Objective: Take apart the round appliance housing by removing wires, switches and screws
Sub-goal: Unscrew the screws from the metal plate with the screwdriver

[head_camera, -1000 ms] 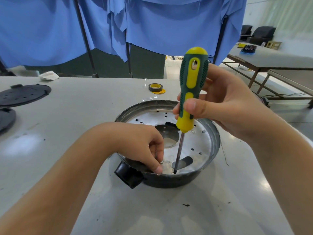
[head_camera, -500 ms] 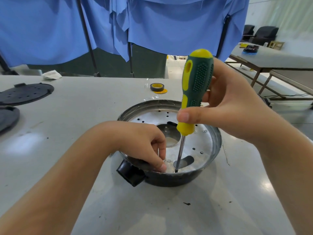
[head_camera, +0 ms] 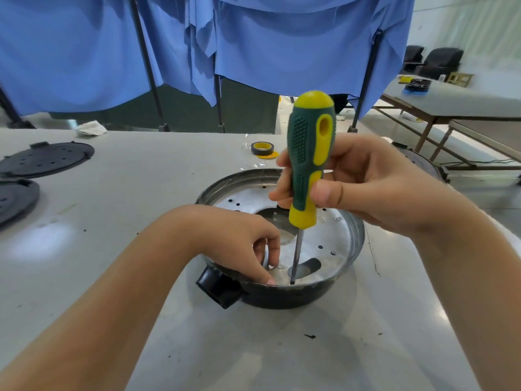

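The round appliance housing [head_camera: 349, 238] sits on the table in front of me, a dark shell with a perforated silver plate inside and a black handle stub [head_camera: 218, 287] at its near left. My right hand [head_camera: 375, 190] grips a green and yellow screwdriver [head_camera: 310, 159] upright, its tip down at the plate's near edge beside an oval slot [head_camera: 308, 267]. My left hand [head_camera: 239, 244] reaches over the near rim, fingers curled, fingertips pressing on the plate just left of the shaft. What lies under those fingertips is hidden.
Two black perforated discs [head_camera: 45, 160] [head_camera: 14, 198] lie at the table's left. A roll of black tape [head_camera: 262, 148] with a yellow core sits behind the housing. A crumpled white cloth [head_camera: 91, 128] is at the far edge. Blue drapes hang behind; another table stands at right.
The screwdriver handle has turned in my right hand, its yellow panel facing a different way. My left hand stays at the near rim. The view has shifted slightly.
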Demonstrator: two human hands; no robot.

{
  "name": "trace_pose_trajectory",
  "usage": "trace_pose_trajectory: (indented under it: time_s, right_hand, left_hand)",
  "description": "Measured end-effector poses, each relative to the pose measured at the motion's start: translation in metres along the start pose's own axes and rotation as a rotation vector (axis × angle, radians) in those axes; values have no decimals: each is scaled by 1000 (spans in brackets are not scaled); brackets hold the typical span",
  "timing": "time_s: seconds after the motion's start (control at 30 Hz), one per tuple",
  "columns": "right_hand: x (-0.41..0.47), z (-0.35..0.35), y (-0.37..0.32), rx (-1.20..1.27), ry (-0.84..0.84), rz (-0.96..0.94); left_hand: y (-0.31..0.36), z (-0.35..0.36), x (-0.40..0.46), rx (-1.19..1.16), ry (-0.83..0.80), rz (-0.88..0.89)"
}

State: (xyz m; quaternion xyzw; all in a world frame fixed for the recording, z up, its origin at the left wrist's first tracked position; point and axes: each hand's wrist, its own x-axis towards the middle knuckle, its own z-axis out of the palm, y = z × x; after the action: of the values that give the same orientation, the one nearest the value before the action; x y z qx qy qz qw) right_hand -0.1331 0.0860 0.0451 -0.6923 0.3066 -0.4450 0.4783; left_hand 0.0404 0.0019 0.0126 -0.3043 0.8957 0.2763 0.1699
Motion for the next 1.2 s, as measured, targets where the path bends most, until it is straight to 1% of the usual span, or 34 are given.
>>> trace_pose_trajectory:
  time_s: [0.1,0.17,0.23,0.3,0.37,0.43,0.53,0.6,0.67,0.77,0.87,1.0,1.13,1.2]
  right_hand:
    - [3,0,6,10,-4,30]
    - [4,0,7,-11,51,43]
    - [4,-2,7,-34,118,53]
    - [3,-3,6,-46,160,59]
    - [1,-5,5,-45,179,72]
    - [1,-5,4,-69,191,93]
    - [2,-1,4,-199,217,118]
    - [4,4,3,-320,257,115]
    - [5,7,3,-388,311,93]
    - [3,6,2,-360,334,50]
    - [0,4,1,-279,295,40]
    - [-2,0,0,-139,188,66]
    - [-3,-2,-3,-127,114,107]
    - [-2,0,-2,-210,142,113]
  left_hand:
    - [0,-1,-3,-31,16,11]
    - [1,-1,-5,-103,68,66]
    - [1,1,-7,-232,120,171]
    - [3,5,-7,-408,134,257]
    - [3,12,-7,-550,180,313]
    - [1,21,-7,-670,262,358]
    - [0,35,-8,-804,390,397]
    - [1,41,-8,-784,462,420]
    - [2,46,-7,-746,514,436]
    - [4,50,-6,-742,567,449]
    - [5,53,-6,-774,608,442]
    - [6,53,-5,-763,655,422]
    - [8,52,-6,-758,679,407]
    - [9,52,-6,-764,689,404]
